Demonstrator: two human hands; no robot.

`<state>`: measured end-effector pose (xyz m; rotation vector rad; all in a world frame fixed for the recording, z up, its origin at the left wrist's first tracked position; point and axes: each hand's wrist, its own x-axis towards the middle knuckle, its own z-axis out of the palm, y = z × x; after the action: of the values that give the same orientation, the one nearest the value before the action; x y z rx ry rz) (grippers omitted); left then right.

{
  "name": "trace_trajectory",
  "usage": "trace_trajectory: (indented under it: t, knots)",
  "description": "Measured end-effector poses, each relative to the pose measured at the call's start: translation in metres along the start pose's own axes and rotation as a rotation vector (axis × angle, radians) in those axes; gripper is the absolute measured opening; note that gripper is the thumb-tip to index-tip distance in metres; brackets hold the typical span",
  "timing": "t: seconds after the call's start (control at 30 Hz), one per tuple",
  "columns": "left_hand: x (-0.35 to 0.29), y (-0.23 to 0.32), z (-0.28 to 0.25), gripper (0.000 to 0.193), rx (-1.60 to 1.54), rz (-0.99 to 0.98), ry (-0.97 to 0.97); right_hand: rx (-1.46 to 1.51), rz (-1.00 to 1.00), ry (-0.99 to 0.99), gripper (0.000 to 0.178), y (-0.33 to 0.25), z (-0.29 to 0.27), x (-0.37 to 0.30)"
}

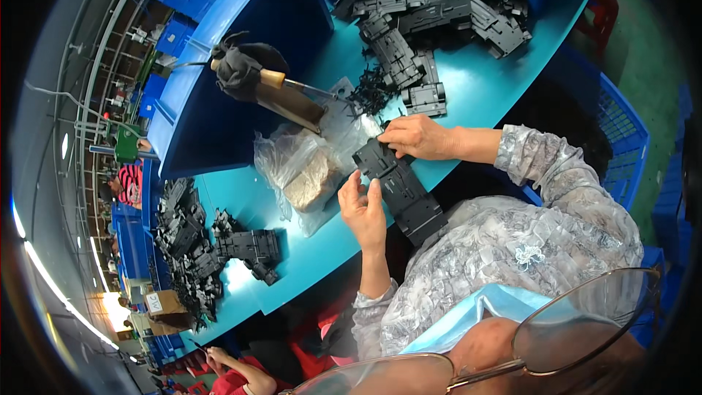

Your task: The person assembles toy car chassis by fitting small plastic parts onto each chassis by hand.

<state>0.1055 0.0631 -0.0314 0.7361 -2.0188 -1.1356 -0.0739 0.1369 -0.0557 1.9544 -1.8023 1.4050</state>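
Note:
A long black moulded plastic part slants from the edge of the turquoise table toward my body. At its far end is my right hand, its fingertips pinched together; whatever small thing they may hold is hidden. My left hand is beside the part's left edge, with thumb and fingers apart and nothing seen between them. Just beyond the right hand lies a heap of thin small black pieces. A clear plastic bag with tan contents rests left of the part.
Stacked black plastic parts cover the far right of the table; more parts lie at left. A large blue bin stands behind the bag, near a wooden-handled tool and grey cloth. A blue crate stands at right.

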Motion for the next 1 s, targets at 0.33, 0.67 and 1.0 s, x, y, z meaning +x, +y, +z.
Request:
trace_trajectory:
  t: [0.33, 0.67, 1.0]
  knots:
    - [0.01, 0.012, 0.009, 0.053, -0.678, -0.474, 0.015, -0.012, 0.034, -0.053, 0.025, -0.002, -0.005, 0.003]
    - [0.009, -0.004, 0.018, 0.037, -0.871, -0.439, -0.146, 0.027, -0.022, -0.029, 0.029, -0.005, -0.007, 0.003]
    - [0.015, 0.0, 0.022, 0.028, -0.984, -0.487, -0.13, -0.016, -0.175, -0.003, 0.034, -0.007, -0.011, 0.004]
